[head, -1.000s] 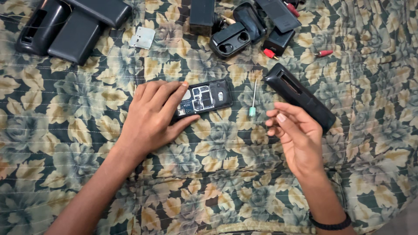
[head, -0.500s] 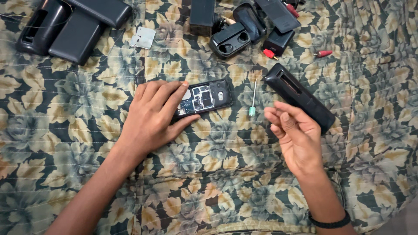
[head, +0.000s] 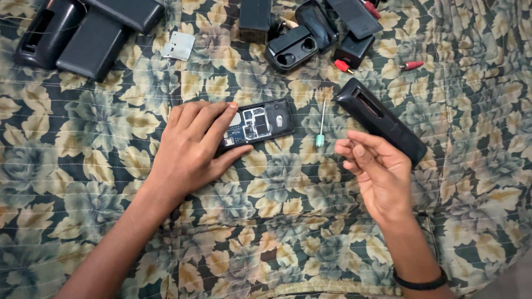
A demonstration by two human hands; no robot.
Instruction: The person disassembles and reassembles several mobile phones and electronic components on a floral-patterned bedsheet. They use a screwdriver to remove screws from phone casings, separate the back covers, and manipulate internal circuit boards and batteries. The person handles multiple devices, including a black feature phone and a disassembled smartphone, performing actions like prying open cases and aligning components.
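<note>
Head view: left hand (head: 191, 147) presses flat on the opened phone (head: 257, 123) at centre frame; right hand (head: 377, 171) hovers loosely curled, empty, just right of the small screwdriver (head: 321, 124)

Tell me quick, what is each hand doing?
Left hand: open, fingers pressing down the opened phone.
Right hand: loosely curled, holding nothing visible.

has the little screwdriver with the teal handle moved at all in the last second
No. The small screwdriver lies in the same spot on the floral cloth, between the opened phone and the black cover.
</note>
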